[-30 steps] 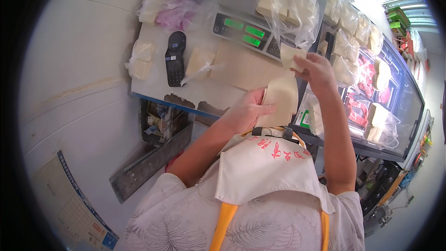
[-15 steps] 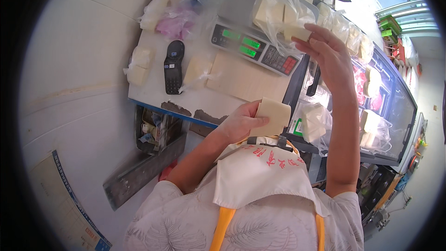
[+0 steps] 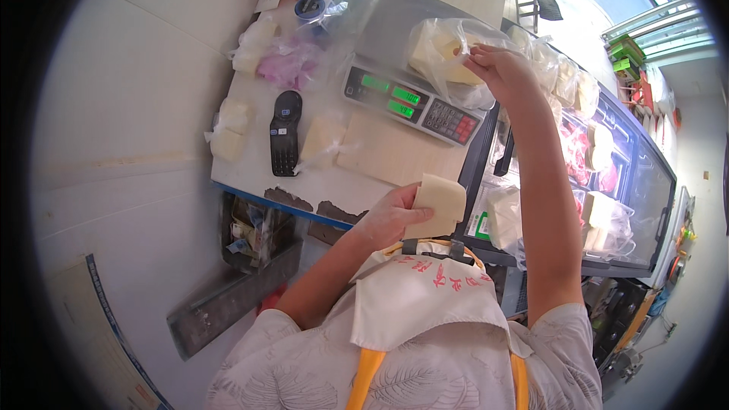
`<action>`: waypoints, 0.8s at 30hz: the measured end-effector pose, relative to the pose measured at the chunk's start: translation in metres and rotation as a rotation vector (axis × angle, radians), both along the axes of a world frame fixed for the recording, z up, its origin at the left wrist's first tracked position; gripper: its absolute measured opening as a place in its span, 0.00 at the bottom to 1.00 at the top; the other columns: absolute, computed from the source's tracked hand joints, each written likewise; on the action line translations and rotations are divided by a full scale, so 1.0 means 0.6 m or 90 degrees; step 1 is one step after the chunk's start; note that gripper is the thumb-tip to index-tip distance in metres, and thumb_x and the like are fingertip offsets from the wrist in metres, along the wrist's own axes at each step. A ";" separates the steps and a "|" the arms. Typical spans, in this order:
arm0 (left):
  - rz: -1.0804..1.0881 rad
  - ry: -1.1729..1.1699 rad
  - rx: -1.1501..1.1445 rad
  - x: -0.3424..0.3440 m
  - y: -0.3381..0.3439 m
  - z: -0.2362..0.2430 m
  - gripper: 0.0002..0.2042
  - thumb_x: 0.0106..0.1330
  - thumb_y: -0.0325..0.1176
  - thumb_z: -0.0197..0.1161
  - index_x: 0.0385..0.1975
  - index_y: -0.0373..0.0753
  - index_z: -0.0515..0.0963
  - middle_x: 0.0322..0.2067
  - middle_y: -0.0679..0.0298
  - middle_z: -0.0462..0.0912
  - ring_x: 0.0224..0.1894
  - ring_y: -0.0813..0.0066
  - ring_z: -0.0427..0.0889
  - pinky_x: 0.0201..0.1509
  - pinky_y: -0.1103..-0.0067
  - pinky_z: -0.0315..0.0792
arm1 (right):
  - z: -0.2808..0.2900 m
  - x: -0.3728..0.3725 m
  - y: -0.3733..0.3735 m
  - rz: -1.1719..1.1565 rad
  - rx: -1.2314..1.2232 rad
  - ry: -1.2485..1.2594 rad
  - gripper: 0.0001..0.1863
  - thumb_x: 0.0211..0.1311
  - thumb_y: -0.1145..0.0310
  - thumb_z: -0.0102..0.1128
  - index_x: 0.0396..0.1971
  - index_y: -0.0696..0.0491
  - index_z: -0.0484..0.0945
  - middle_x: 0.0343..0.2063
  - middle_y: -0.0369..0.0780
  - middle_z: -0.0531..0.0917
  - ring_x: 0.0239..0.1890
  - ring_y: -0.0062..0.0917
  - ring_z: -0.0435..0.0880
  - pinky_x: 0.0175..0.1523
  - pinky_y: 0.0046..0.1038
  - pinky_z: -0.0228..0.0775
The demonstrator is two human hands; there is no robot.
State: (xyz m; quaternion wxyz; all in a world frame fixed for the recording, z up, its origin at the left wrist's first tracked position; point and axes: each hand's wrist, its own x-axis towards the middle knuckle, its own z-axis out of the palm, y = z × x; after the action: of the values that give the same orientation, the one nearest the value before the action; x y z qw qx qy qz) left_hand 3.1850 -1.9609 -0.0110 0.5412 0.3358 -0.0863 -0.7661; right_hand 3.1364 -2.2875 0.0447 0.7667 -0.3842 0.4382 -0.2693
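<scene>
My left hand grips a small stack of pale yellow dough wrappers near the apron, thumb on top. Farther off and to the right, my right hand is at the mouth of a clear plastic bag, its fingertips pinched on the bag's edge. Pale stacks of wrappers show inside the bag. Whether the fingertips also touch the wrappers is hard to tell. The bag sits on the grey pan of a digital scale with lit green displays.
A black handheld card terminal, a bagged wrapper stack and a wooden board lie before the scale. More bagged stacks and a pink bag stand left. On the right, a glass-lidded case holds bagged goods.
My right hand has moved slightly left, to the bag's mouth; the wrapper piece it held now appears inside the bag. My left hand keeps its stack. The view has shifted a little.
</scene>
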 end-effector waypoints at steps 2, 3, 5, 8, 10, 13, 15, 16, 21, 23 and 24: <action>-0.006 -0.001 -0.001 0.000 -0.002 0.001 0.26 0.75 0.24 0.66 0.71 0.31 0.71 0.63 0.55 0.83 0.64 0.64 0.84 0.72 0.65 0.77 | -0.047 0.003 -0.045 -0.030 0.019 0.029 0.21 0.71 0.90 0.50 0.61 0.81 0.69 0.60 0.62 0.79 0.59 0.49 0.86 0.66 0.35 0.86; -0.008 -0.006 -0.003 0.000 -0.004 0.003 0.25 0.75 0.24 0.66 0.71 0.31 0.71 0.63 0.55 0.83 0.64 0.64 0.84 0.72 0.65 0.77 | -0.068 -0.004 -0.068 -0.032 0.001 0.040 0.19 0.71 0.89 0.52 0.60 0.80 0.71 0.58 0.62 0.80 0.58 0.48 0.86 0.66 0.35 0.86; 0.000 -0.022 -0.002 -0.001 -0.001 0.003 0.25 0.75 0.24 0.65 0.71 0.31 0.71 0.62 0.55 0.84 0.63 0.65 0.85 0.71 0.66 0.77 | -0.076 -0.004 -0.070 0.005 -0.071 0.105 0.18 0.71 0.86 0.56 0.58 0.76 0.75 0.56 0.59 0.83 0.58 0.46 0.87 0.64 0.35 0.87; 0.007 -0.033 -0.004 0.000 0.000 0.001 0.24 0.76 0.24 0.63 0.71 0.31 0.71 0.61 0.55 0.84 0.62 0.65 0.85 0.70 0.67 0.78 | -0.075 -0.008 -0.061 0.110 -0.332 0.292 0.18 0.68 0.79 0.65 0.57 0.68 0.80 0.51 0.53 0.87 0.56 0.44 0.88 0.59 0.35 0.85; 0.005 -0.010 0.003 0.001 -0.001 -0.003 0.25 0.76 0.24 0.65 0.71 0.31 0.70 0.63 0.54 0.83 0.65 0.62 0.84 0.72 0.65 0.76 | -0.072 -0.002 -0.054 0.189 -0.622 0.452 0.17 0.65 0.75 0.70 0.53 0.62 0.84 0.47 0.49 0.89 0.53 0.44 0.88 0.57 0.38 0.82; -0.002 0.001 -0.006 -0.002 -0.003 -0.011 0.26 0.76 0.25 0.65 0.72 0.31 0.69 0.63 0.53 0.83 0.65 0.61 0.84 0.72 0.65 0.76 | -0.066 0.000 -0.062 0.332 -0.895 0.401 0.16 0.61 0.74 0.71 0.49 0.59 0.82 0.46 0.48 0.86 0.52 0.50 0.84 0.58 0.44 0.77; 0.001 0.001 -0.011 -0.005 -0.005 -0.013 0.26 0.76 0.25 0.65 0.72 0.31 0.69 0.63 0.53 0.83 0.65 0.60 0.85 0.72 0.65 0.77 | -0.084 0.001 -0.070 0.320 -0.968 0.408 0.15 0.64 0.72 0.70 0.49 0.58 0.81 0.47 0.49 0.85 0.54 0.52 0.82 0.57 0.45 0.75; 0.006 0.001 -0.012 -0.005 -0.005 -0.014 0.26 0.76 0.26 0.65 0.72 0.31 0.69 0.63 0.52 0.83 0.65 0.59 0.85 0.72 0.65 0.77 | -0.088 0.005 -0.071 0.316 -1.006 0.408 0.14 0.66 0.72 0.69 0.49 0.57 0.80 0.47 0.50 0.85 0.55 0.53 0.81 0.57 0.45 0.74; 0.015 -0.021 0.014 -0.004 -0.003 -0.009 0.25 0.76 0.25 0.65 0.71 0.31 0.70 0.63 0.53 0.83 0.65 0.61 0.84 0.72 0.65 0.76 | -0.094 0.002 -0.063 0.278 -1.023 0.394 0.15 0.64 0.69 0.70 0.46 0.57 0.78 0.46 0.52 0.84 0.54 0.55 0.80 0.54 0.48 0.72; 0.014 -0.022 0.011 -0.002 -0.004 -0.012 0.25 0.76 0.25 0.65 0.71 0.31 0.70 0.63 0.54 0.83 0.65 0.62 0.84 0.72 0.65 0.76 | -0.091 0.006 -0.064 0.285 -0.995 0.421 0.14 0.64 0.69 0.70 0.45 0.58 0.78 0.43 0.53 0.85 0.51 0.56 0.81 0.52 0.48 0.72; 0.014 -0.015 0.009 -0.001 -0.005 -0.010 0.24 0.76 0.24 0.64 0.71 0.31 0.70 0.63 0.54 0.83 0.65 0.63 0.84 0.72 0.66 0.76 | -0.089 0.010 -0.067 0.296 -0.971 0.442 0.14 0.63 0.69 0.70 0.44 0.58 0.78 0.42 0.53 0.85 0.49 0.57 0.82 0.50 0.47 0.73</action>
State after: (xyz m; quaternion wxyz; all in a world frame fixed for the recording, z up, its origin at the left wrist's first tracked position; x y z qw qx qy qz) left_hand 3.1843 -1.9641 -0.0172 0.5460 0.3496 -0.0835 -0.7568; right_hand 3.1426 -2.3278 -0.0086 0.1581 -0.9334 0.2575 -0.1933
